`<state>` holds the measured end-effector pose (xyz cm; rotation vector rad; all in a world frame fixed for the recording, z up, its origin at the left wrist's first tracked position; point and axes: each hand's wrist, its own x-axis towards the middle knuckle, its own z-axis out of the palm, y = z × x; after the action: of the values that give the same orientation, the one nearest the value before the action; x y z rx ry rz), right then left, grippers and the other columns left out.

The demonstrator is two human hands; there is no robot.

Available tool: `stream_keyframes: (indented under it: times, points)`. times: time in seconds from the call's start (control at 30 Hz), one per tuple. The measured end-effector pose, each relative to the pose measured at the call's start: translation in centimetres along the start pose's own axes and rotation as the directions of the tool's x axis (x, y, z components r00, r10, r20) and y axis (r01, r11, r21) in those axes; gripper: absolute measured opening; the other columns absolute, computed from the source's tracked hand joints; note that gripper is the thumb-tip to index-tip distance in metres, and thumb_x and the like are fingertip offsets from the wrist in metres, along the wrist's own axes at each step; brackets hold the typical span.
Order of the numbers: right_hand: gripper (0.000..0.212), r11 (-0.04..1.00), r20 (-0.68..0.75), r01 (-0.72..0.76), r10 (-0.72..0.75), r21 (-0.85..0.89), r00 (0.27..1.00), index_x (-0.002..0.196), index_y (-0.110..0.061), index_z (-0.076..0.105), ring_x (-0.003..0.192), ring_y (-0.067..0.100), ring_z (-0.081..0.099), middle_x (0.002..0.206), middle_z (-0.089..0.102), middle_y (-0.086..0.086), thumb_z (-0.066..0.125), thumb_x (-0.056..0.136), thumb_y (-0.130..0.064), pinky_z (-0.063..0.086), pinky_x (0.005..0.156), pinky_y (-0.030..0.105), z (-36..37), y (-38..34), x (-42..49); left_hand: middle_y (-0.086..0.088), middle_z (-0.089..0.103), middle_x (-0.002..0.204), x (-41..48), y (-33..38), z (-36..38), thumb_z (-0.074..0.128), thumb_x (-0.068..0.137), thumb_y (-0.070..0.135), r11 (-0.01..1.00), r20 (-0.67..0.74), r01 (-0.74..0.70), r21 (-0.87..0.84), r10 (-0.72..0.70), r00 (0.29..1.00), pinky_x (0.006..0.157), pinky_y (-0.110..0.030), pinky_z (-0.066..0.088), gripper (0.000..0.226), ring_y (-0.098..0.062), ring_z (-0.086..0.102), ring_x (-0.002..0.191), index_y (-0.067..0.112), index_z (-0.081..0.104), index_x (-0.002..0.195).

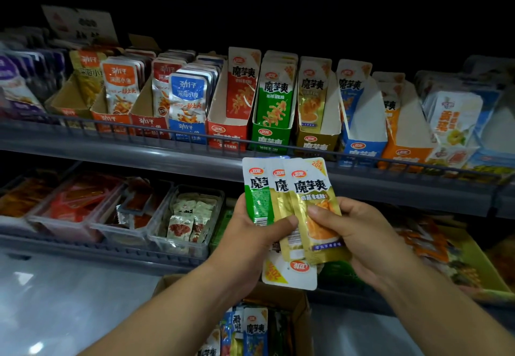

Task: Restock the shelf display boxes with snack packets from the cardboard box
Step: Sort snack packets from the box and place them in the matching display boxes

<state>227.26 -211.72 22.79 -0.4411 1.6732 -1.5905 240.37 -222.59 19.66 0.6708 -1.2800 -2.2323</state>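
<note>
Left hand: grips a fan of snack packets around their lower halves, with the thumb lying across the front of the fan.
Right hand: pinches the front gold packet, thumb pressed on its face and fingers curled behind it.
Held packets: a green packet sits at the left of the fan, a second gold packet is in the middle, and the front gold one overlaps both. Below the fan hangs an upside-down packet, its white end and red logo inverted.
Where the fan is: in the air in front of the upper shelf's front rail, just below the green and gold display boxes.
Cardboard box: open, low in view beneath the hands — loose packets of several colours stand inside it.
Display boxes on the upper shelf, left to right: red display box, green display box, gold display box, blue display box, orange display box. The green one looks well filled; the blue and orange ones show bare white inner walls.
Further left on that shelf: boxes of fish-snack packets in orange, red and blue.
Lower shelf: clear plastic trays holding small wrapped snacks — mostly red and white.
</note>
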Motion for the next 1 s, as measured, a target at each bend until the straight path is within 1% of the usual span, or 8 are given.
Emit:
stream_keyframes:
  times: [0.17, 0.3, 0.33, 0.43, 0.57, 0.73, 0.83, 1.0]
  points:
    - [0.021, 0.999, 0.028, -0.013, 0.014, -0.037, 1.000, 0.110, -0.009, 0.073, 0.092, 0.032, 0.075, 0.100, 0.077, 0.014, 0.067, 0.092, -0.017, 0.059, 0.085, 0.050, -0.4, 0.1, 0.3, -0.010, 0.076, 0.117, 0.0, 0.0, -0.1, 0.075, 0.085, -0.001, 0.999, -0.033, -0.030, 0.017, 0.031, 0.999, 0.095, -0.062, 0.056, 0.055, -0.033, 0.073, 0.107, 0.020, 0.055, 0.132]
    - [0.019, 1.000, -0.052, 0.019, -0.020, -0.021, 0.998, 0.110, -0.009, 0.073, 0.081, 0.028, 0.076, 0.097, 0.077, 0.014, 0.064, 0.095, -0.016, 0.059, 0.060, 0.035, -1.5, -0.4, 0.6, -0.010, 0.076, 0.117, 0.1, 0.2, -0.3, 0.064, 0.097, 0.009, 0.998, -0.034, 0.015, -0.057, -0.017, 0.999, 0.090, -0.060, 0.058, 0.037, -0.035, 0.074, 0.106, 0.022, 0.057, 0.130]
    - [0.018, 0.999, -0.087, 0.048, -0.050, -0.023, 0.995, 0.110, -0.010, 0.072, 0.081, 0.027, 0.076, 0.096, 0.077, 0.013, 0.065, 0.094, -0.015, 0.059, 0.060, 0.035, -1.9, -0.7, 0.7, -0.010, 0.076, 0.117, 0.1, 0.2, -0.3, 0.063, 0.098, 0.008, 0.998, -0.041, 0.013, -0.056, -0.016, 0.999, 0.088, -0.058, 0.059, 0.036, -0.034, 0.074, 0.105, 0.022, 0.056, 0.130]
    - [0.017, 0.980, -0.161, 0.180, -0.191, -0.079, 0.968, 0.108, -0.016, 0.073, 0.088, 0.027, 0.076, 0.097, 0.078, 0.008, 0.067, 0.093, -0.014, 0.060, 0.081, 0.048, -2.8, -1.3, 0.6, -0.007, 0.076, 0.117, 0.3, 0.0, -0.4, 0.063, 0.099, 0.008, 1.000, -0.074, -0.019, -0.017, 0.018, 0.997, 0.088, -0.058, 0.059, 0.036, -0.032, 0.074, 0.106, 0.023, 0.055, 0.131]
    - [0.008, 0.927, -0.180, 0.266, -0.319, -0.265, 0.931, 0.095, -0.020, 0.076, 0.082, 0.019, 0.076, 0.087, 0.078, -0.002, 0.069, 0.093, -0.022, 0.060, 0.078, 0.042, -1.9, -1.2, -0.2, -0.003, 0.076, 0.116, 0.3, -0.2, -0.3, 0.064, 0.099, 0.011, 0.999, -0.124, -0.045, 0.018, 0.047, 0.991, 0.091, -0.061, 0.058, 0.036, -0.030, 0.074, 0.105, 0.027, 0.055, 0.130]
    - [0.018, 0.942, -0.081, 0.218, -0.246, -0.255, 0.966, 0.096, -0.018, 0.076, 0.082, 0.012, 0.075, 0.087, 0.078, -0.004, 0.064, 0.095, -0.032, 0.059, 0.078, 0.039, 0.9, 0.5, -1.0, -0.002, 0.075, 0.119, 0.1, -0.4, 0.3, 0.064, 0.100, 0.013, 0.997, -0.102, -0.070, 0.037, 0.074, 0.992, 0.094, -0.064, 0.055, 0.039, -0.029, 0.073, 0.109, 0.028, 0.052, 0.134]
    - [0.019, 0.962, -0.036, 0.165, -0.176, -0.217, 0.984, 0.099, -0.021, 0.077, 0.085, 0.016, 0.076, 0.091, 0.079, -0.002, 0.064, 0.095, -0.035, 0.059, 0.085, 0.045, 1.9, 1.6, -1.0, 0.000, 0.075, 0.119, -0.2, -0.2, 0.2, 0.064, 0.099, 0.016, 0.996, -0.060, -0.075, 0.055, 0.079, 0.995, 0.099, -0.058, 0.055, 0.038, -0.023, 0.072, 0.111, 0.028, 0.054, 0.133]
    - [0.019, 0.996, -0.001, 0.084, -0.084, 0.030, 0.996, 0.113, -0.019, 0.071, 0.096, 0.022, 0.074, 0.103, 0.078, 0.004, 0.058, 0.100, -0.022, 0.057, 0.088, 0.045, 1.5, 1.1, -0.3, -0.012, 0.076, 0.117, -0.2, 0.4, -0.4, 0.062, 0.099, 0.013, 0.996, -0.014, 0.022, -0.084, -0.024, 1.000, 0.077, -0.051, 0.063, 0.035, -0.036, 0.074, 0.104, 0.021, 0.056, 0.132]
